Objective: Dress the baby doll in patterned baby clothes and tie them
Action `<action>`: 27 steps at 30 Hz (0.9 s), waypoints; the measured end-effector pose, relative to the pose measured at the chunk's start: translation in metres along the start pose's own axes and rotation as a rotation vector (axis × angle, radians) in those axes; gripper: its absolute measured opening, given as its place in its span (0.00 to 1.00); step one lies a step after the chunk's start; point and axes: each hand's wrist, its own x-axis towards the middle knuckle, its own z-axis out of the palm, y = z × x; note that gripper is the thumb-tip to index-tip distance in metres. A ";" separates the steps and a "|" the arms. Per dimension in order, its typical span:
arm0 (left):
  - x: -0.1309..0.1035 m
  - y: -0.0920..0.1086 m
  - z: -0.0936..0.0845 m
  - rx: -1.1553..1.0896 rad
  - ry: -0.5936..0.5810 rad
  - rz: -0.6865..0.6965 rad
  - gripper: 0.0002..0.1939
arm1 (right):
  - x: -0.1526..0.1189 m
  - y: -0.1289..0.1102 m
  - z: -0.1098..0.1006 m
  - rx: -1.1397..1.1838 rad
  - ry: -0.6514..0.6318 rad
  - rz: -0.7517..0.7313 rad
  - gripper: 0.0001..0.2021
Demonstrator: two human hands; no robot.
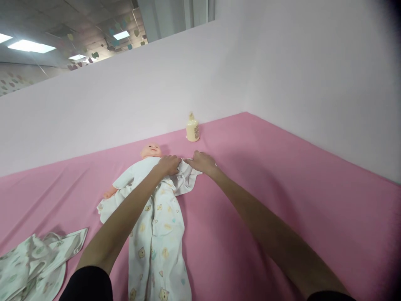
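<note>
A baby doll (151, 149) lies on its back on the pink surface, wearing a white top (142, 170) that is spread open at the sides. Its legs are covered by white baby pants (167, 225) printed with bears. At the doll's chest and shoulder, my left hand (169, 164) is closed on the white top. My right hand (203, 162) pinches the edge of the same top's sleeve side, pulled out to the right. The doll's arm on that side is hidden by the cloth and my hands.
A cream pump bottle (192, 128) stands behind the doll near the white padded wall (125, 104). At the lower left, a crumpled patterned baby garment (37, 263) lies on the pink surface (238, 234). Another white wall (328, 92) rises on the right.
</note>
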 end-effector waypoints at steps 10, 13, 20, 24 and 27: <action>0.001 -0.006 0.008 0.025 -0.031 0.003 0.26 | 0.007 0.012 0.002 0.194 -0.154 -0.113 0.11; 0.004 -0.007 0.012 0.040 0.004 -0.017 0.25 | 0.008 0.021 -0.002 0.278 -0.138 -0.106 0.13; 0.002 -0.016 0.006 -0.003 0.068 0.019 0.26 | 0.009 0.046 -0.023 0.536 -0.188 0.014 0.16; -0.003 -0.023 0.000 0.009 0.048 0.028 0.23 | 0.004 0.057 -0.030 0.574 -0.289 0.014 0.14; -0.005 -0.025 0.000 0.012 0.023 0.014 0.20 | 0.001 0.062 -0.032 0.588 -0.320 0.024 0.13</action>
